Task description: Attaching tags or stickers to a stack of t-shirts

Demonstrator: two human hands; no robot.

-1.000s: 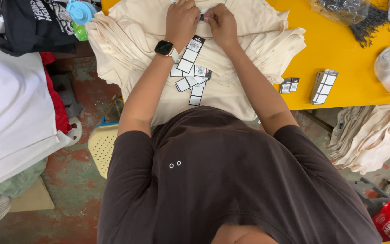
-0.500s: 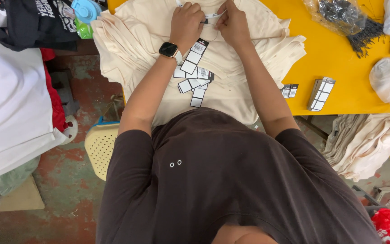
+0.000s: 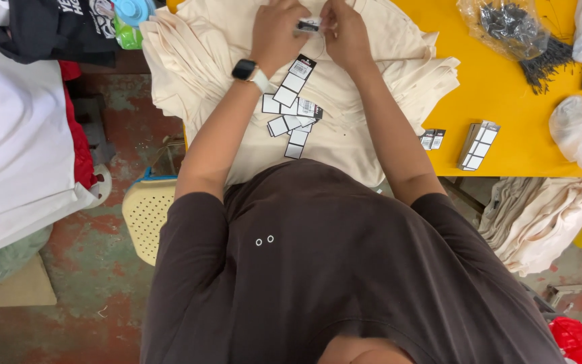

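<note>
The person wears a dark brown short-sleeved T-shirt [image 3: 318, 269], loose and softly creased across the chest and shoulders. Its sleeves end above the elbows, leaving both forearms bare. Two small white rings [image 3: 265, 240] are printed side by side on the shirt's front, left of its middle. A smartwatch [image 3: 244, 69] with a black square face and a pale strap sits on the left wrist, far above the rings. The right wrist carries nothing.
</note>
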